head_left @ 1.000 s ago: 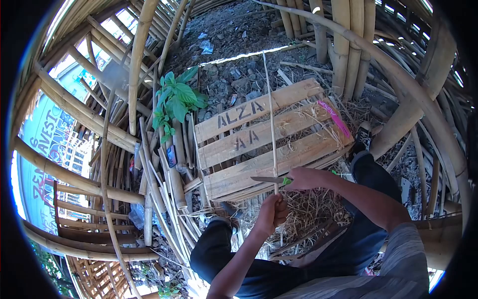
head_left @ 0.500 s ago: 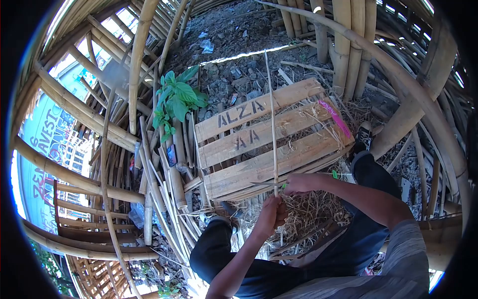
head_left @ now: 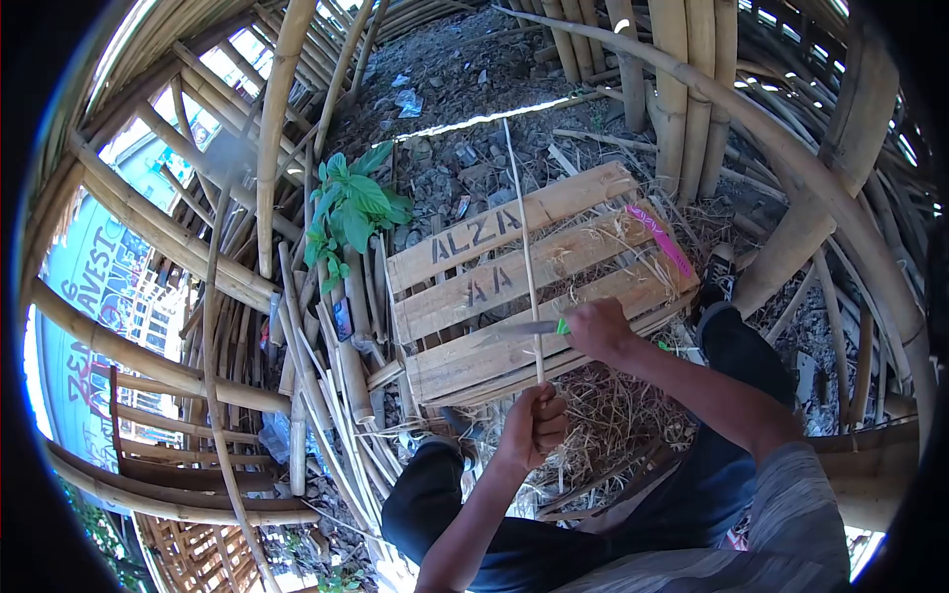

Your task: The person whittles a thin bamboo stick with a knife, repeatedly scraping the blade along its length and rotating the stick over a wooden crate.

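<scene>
My left hand (head_left: 535,427) is closed around the lower end of a long thin bamboo strip (head_left: 527,252), which points away from me over a slatted wooden crate (head_left: 455,296). Just above it and to the right, my right hand (head_left: 597,330) grips a knife with a green handle (head_left: 563,326). The knife's blade, slightly blurred, points left and crosses the strip over the crate's near slats. The crate bears dark stencilled letters and a pink mark.
Split bamboo strips (head_left: 341,435) and a leafy green plant (head_left: 356,203) are left of the crate. Thick bamboo poles (head_left: 682,109) stand at the back right. Dry shavings (head_left: 613,430) lie between my legs, and bamboo railings (head_left: 168,351) line the left side.
My right hand and the knife have moved up and away from my left hand, along the strip. The strip's far end has shifted slightly left and down.
</scene>
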Demonstrator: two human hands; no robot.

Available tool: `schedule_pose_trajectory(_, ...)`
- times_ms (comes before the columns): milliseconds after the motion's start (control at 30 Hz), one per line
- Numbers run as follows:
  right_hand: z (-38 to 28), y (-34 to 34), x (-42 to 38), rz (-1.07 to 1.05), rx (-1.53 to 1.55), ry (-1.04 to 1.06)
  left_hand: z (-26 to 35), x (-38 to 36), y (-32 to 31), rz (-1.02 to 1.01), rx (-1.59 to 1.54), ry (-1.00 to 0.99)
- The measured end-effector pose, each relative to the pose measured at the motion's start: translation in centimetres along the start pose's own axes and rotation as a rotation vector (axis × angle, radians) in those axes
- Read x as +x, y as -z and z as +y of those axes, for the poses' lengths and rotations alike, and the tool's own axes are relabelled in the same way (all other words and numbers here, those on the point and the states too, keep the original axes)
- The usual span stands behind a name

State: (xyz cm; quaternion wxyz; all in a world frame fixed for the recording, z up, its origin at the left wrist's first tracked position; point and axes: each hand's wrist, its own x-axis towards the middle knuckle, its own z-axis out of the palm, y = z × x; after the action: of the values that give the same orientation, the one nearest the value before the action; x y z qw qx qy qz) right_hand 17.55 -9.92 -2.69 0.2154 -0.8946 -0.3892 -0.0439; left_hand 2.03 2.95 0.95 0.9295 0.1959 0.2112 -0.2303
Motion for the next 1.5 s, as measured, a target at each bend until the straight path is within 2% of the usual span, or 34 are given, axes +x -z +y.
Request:
schedule_pose_trajectory(67,0.8,0.4,0.4,0.063,-0.047,-0.011,0.7,-0.4,-0.1,-0.022,-0.012,0.001)
schedule_pose_trajectory(133,1.1,0.4,0.7,0.025,0.145,-0.174,1.6,-0.6,0.3,0.080,0.116,-0.044)
schedule_pose_trajectory(167,0.4,1.6,0.8,-0.084,0.365,-0.310,1.9,-0.5,0.7,0.095,0.149,-0.046)
schedule_pose_trajectory(200,0.1,1.5,0.9,-0.089,0.360,-0.302,1.9,-0.4,1.0,0.093,0.141,-0.054)
schedule_pose_trajectory(267,-0.5,1.2,0.4,-0.091,0.657,-0.334,1.4,0.1,1.2,0.184,0.256,-0.102)
schedule_pose_trajectory(300,-0.9,1.2,0.2,-0.098,0.650,-0.335,1.1,0.3,1.1,0.180,0.247,-0.102)
schedule_pose_trajectory(367,-1.9,1.1,0.0,0.010,0.738,-0.173,0.4,0.3,0.4,0.210,0.345,-0.136)
schedule_pose_trajectory(633,-2.4,0.8,0.4,-0.112,0.685,-0.106,0.0,0.8,0.1,0.260,0.339,-0.146)
schedule_pose_trajectory(733,-2.4,0.9,0.4,-0.144,0.687,-0.129,-0.1,0.9,0.3,0.250,0.347,-0.137)
schedule_pose_trajectory(800,-2.2,0.0,0.4,-0.156,0.854,-0.195,-0.2,1.0,0.2,0.244,0.356,-0.129)
schedule_pose_trajectory(1000,-2.8,1.1,0.1,-0.176,0.794,-0.233,-0.2,1.4,0.5,0.237,0.381,-0.140)
schedule_pose_trajectory(1233,-2.1,-1.6,0.1,-0.037,0.801,-0.193,-1.2,1.5,0.3,0.249,0.310,-0.115)
schedule_pose_trajectory(1300,-2.4,-0.6,0.3,-0.184,1.011,-0.425,-1.6,1.7,0.2,0.252,0.276,-0.129)
schedule_pose_trajectory(1333,-2.2,-0.5,0.4,-0.183,1.010,-0.422,-1.7,1.8,0.3,0.250,0.277,-0.132)
schedule_pose_trajectory(1400,-1.9,0.1,0.5,-0.373,1.492,-0.684,-1.6,2.0,0.4,0.208,0.232,-0.107)
schedule_pose_trajectory(1500,-2.0,0.8,0.7,-0.415,1.547,-0.751,-1.2,1.7,0.0,0.193,0.216,-0.078)
